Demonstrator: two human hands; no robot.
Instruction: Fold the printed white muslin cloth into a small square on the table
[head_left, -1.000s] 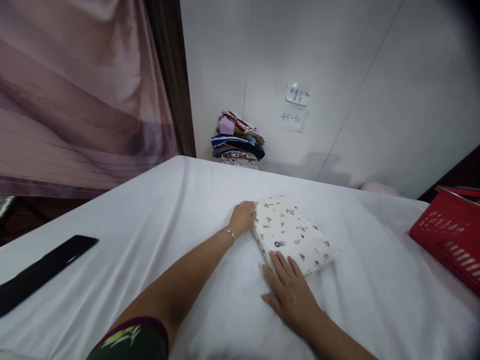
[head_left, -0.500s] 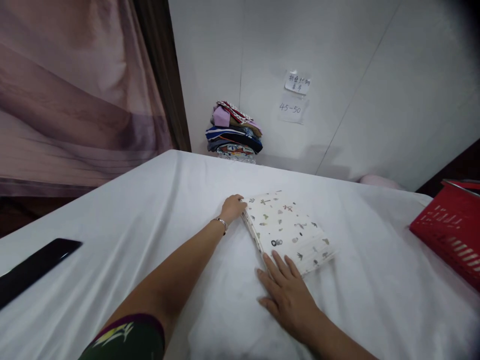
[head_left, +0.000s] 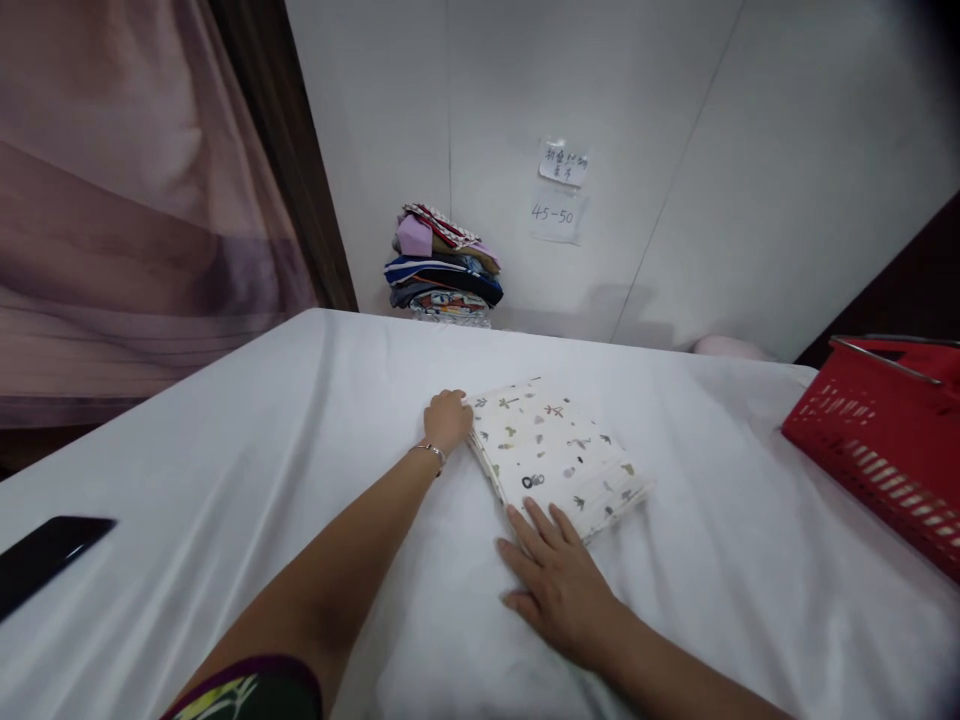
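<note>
A folded white cloth (head_left: 559, 450) printed with small grey, green and brown figures lies in several layers on the white-covered table (head_left: 375, 380). At its far left corner my left hand (head_left: 448, 420) has its fingers curled over the edge, gripping the layers. My right hand (head_left: 559, 580) lies palm down at the near corner, fingers spread, with the fingertips touching the cloth's near edge. A bracelet circles my left wrist.
A red plastic basket (head_left: 885, 440) with a metal handle stands on the right. On the left lies a black flat device (head_left: 49, 560). Folded fabrics (head_left: 446, 265) are stacked by the wall beyond the far edge. A pinkish curtain (head_left: 135, 200) hangs at left.
The view has shifted to the right, so the basket shows more and the black device less. Both hands stay in about the same places on the cloth.
</note>
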